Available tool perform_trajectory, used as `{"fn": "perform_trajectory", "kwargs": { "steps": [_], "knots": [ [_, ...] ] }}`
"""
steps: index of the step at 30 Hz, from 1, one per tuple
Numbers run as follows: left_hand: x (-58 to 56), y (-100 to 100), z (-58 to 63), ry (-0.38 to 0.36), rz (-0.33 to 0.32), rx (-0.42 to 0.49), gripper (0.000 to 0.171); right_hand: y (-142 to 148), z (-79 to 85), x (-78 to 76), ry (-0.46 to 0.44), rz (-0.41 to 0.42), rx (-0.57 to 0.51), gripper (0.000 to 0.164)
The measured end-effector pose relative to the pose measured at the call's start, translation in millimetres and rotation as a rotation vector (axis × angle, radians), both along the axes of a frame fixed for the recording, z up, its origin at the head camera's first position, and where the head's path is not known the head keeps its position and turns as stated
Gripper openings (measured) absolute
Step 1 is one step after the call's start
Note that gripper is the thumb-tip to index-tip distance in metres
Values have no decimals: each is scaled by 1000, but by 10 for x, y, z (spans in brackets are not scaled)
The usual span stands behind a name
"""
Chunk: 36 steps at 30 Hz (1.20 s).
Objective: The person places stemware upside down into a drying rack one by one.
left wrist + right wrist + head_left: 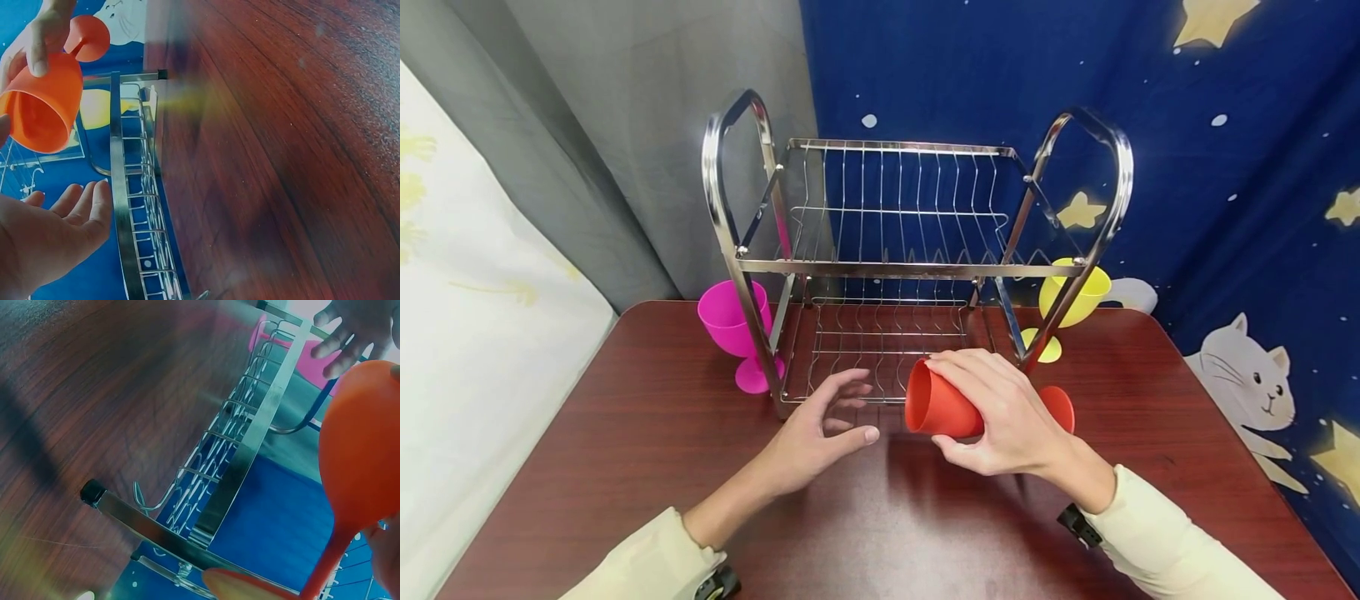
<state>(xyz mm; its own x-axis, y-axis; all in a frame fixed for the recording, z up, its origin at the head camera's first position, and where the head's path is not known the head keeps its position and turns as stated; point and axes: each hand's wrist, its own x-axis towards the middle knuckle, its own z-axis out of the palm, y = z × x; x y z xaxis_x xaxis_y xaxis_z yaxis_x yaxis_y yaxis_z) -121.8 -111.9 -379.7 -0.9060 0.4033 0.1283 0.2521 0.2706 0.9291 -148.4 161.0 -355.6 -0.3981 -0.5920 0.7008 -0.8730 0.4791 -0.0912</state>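
My right hand grips a red plastic goblet around its bowl, in front of the dish rack. The goblet lies tilted on its side in the air, its mouth turned toward my left hand and its round foot pointing right. My left hand hovers left of the goblet's mouth, fingers apart and loosely bent, holding nothing. In the left wrist view the goblet shows its hollow inside, with the left hand below it. The right wrist view shows the goblet's bowl and stem from the side.
A two-tier metal dish rack stands at the back of the brown wooden table. A magenta goblet stands upright by its left side, a yellow goblet by its right side. Curtains hang behind.
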Motion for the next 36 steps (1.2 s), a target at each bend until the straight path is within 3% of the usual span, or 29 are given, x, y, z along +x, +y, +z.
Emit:
{"fn": "perform_trajectory", "kwargs": {
  "steps": [26,36],
  "knots": [
    [-42,139,42,-14,-39,41,65,-111,-61,2,-81,-32,126,73],
    [-36,152,56,-42,-37,10,67,-167,-78,8,-82,-37,154,75]
  ]
}}
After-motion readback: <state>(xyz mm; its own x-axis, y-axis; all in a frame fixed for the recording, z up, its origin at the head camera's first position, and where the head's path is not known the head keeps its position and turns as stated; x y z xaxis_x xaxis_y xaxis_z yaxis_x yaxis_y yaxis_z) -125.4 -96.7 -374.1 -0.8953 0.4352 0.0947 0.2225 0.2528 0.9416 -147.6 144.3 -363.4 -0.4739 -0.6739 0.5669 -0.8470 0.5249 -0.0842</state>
